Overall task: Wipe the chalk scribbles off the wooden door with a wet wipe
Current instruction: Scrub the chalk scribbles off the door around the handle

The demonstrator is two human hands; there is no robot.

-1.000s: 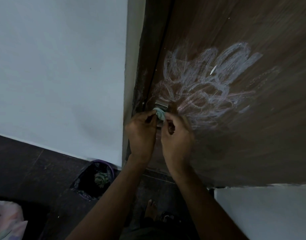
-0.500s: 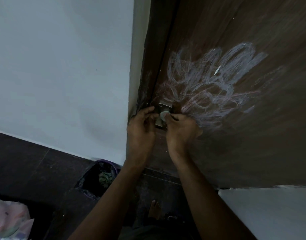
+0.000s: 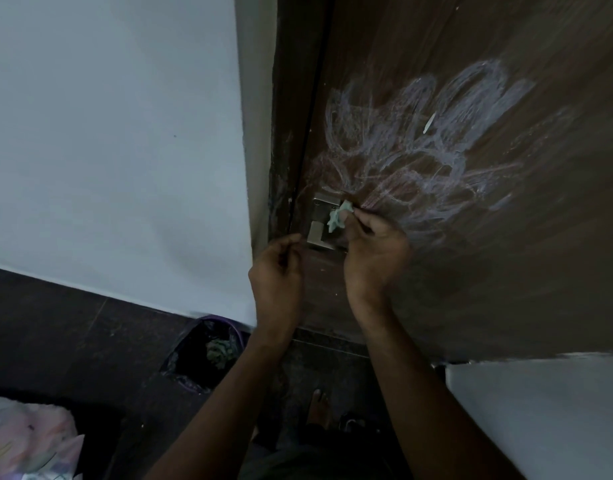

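Note:
A dark wooden door (image 3: 505, 271) fills the right of the view, covered in looping white and pink chalk scribbles (image 3: 422, 140). My right hand (image 3: 374, 251) pinches a small crumpled pale-green wet wipe (image 3: 338, 216) at the lower left edge of the scribbles, just beside a metal latch plate (image 3: 320, 223). My left hand (image 3: 277, 275) hovers a little lower and to the left, near the door frame, fingers loosely curled with nothing visible in them.
A white wall (image 3: 107, 133) lies left of the door frame (image 3: 284, 116). Below it stands a bin lined with a black bag (image 3: 208, 355) on the dark floor. A patterned cloth (image 3: 24, 441) sits at the bottom left. My foot (image 3: 317, 407) shows below.
My hands have separated: the left one let go of the wipe and dropped back, while the right one kept the wipe and lifted it toward the scribbles.

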